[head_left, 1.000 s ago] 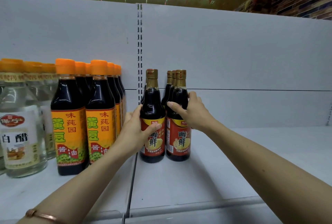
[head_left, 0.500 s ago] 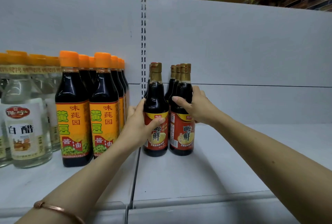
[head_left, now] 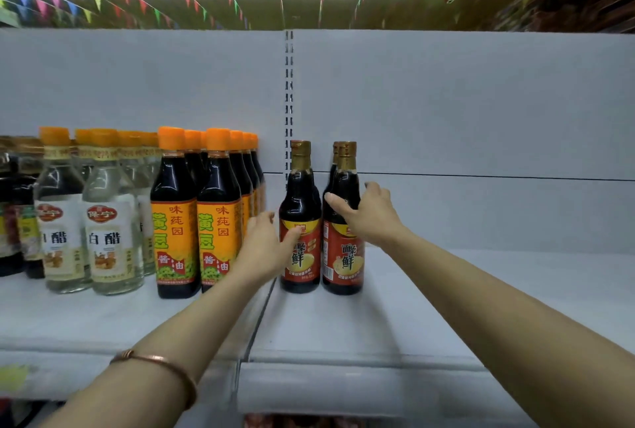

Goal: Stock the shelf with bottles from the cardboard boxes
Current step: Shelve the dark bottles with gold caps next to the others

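- Red-labelled dark glass bottles with gold caps stand upright on the white metal shelf (head_left: pixel 446 307), just right of the shelf seam, labels facing out for shoppers.
- Left hand (head_left: pixel 264 249) grasps the left bottle (head_left: pixel 300 218) from its 9 o'clock side, thumb across the label, likely squaring it into the row.
- Right hand (head_left: pixel 371 212) curls round the right bottle (head_left: pixel 343 255) at its shoulder, fingers reaching behind.
- At 9 o'clock stand orange-capped soy bottles (head_left: pixel 175 214), glossy and round-shouldered, then clear vinegar bottles (head_left: pixel 110 231).
- Cardboard boxes are out of view.
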`<state>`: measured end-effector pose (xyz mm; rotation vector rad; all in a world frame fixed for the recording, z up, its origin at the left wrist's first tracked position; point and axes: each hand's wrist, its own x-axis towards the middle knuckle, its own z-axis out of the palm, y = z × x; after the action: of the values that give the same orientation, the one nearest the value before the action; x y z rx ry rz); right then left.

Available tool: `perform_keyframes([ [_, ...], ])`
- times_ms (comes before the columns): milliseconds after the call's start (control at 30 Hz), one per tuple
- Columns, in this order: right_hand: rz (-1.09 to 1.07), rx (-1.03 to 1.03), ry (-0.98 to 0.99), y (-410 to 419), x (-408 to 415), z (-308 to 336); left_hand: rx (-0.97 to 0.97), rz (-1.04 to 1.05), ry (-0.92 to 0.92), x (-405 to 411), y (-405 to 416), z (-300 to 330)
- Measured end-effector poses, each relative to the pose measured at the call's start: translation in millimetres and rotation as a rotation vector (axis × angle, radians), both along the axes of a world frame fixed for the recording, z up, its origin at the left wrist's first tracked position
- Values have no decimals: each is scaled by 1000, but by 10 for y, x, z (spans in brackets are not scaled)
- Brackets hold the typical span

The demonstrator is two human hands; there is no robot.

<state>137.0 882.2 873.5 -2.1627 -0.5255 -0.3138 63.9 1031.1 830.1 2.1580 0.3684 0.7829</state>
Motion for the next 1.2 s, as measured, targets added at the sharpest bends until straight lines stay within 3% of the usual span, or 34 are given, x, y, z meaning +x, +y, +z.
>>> perform_keyframes([
  [367,558,67,33,-545,-851,-359,20,125,-76,-1163,-637,-384],
  [567,819,-8,52,-355,-1395,-587,-46,268,15,-1844,-697,-573],
  [867,1144,-124,87,320,-2366,-714,-66,437,159,-3115,-316,-817],
  [1200,1386,-274,75,1638,-3969,-921,-22,610,293,-4983,656,-1015],
])
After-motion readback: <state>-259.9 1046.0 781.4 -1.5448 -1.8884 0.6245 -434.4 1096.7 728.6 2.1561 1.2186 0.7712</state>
